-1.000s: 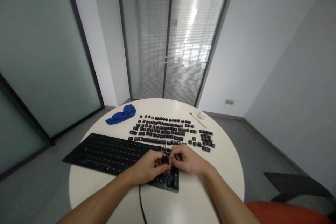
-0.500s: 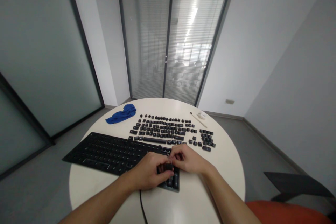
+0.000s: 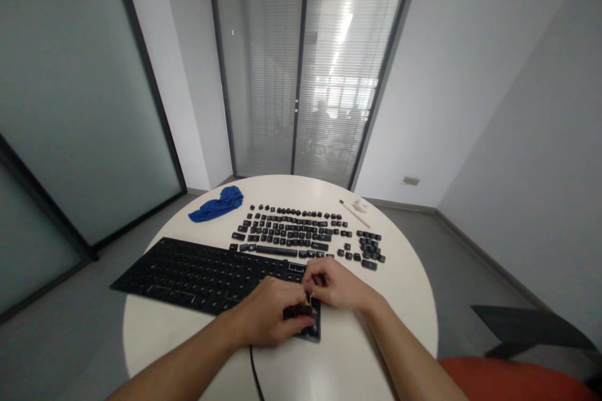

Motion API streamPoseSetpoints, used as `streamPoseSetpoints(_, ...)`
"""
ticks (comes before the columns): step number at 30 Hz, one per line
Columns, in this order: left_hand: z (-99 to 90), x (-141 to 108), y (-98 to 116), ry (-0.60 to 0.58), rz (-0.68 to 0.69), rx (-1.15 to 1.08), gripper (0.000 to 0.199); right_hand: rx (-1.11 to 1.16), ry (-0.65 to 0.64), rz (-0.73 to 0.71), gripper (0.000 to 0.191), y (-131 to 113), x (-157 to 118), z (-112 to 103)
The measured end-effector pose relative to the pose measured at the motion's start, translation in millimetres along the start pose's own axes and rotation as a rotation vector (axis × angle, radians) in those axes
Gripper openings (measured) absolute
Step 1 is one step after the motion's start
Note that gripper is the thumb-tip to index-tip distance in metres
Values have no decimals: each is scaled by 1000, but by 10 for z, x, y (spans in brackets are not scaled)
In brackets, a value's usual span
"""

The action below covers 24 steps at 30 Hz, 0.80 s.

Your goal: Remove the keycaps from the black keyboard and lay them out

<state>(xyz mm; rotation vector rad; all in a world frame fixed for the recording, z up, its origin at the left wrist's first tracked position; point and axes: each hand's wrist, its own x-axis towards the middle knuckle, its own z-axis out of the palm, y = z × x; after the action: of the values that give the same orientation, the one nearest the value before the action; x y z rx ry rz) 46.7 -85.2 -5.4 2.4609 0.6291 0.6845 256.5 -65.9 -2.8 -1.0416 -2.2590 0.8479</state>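
Observation:
A black keyboard base (image 3: 197,272) without most of its keycaps lies at an angle on the round white table. My left hand (image 3: 275,311) is bent over its right end, fingers and thumb closed around a small dark piece that looks like a keycap (image 3: 305,311). Close against it, my right hand (image 3: 332,283) has its fingertips pinched together above the base; what they hold is too small to make out. Loose black keycaps (image 3: 291,235) lie in rows behind the base, with a long bar-shaped one (image 3: 276,250) in front of them. More keycaps (image 3: 370,249) cluster to the right.
On the white table (image 3: 160,338), a blue cloth (image 3: 217,204) lies at the back left. A thin brush (image 3: 355,213) and a small white item (image 3: 360,205) are at the back right. A black cable (image 3: 254,373) runs toward me. A red chair (image 3: 512,379) stands at the lower right.
My left hand has shifted slightly down over the base, and its fingers have tilted around the dark piece. My right hand has hardly moved.

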Motion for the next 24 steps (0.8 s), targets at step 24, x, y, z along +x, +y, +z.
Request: streamPoseSetpoints(24,-9,56,-115,22,-158,-445,12,-63,-105,-243,27,-94,-66,37)
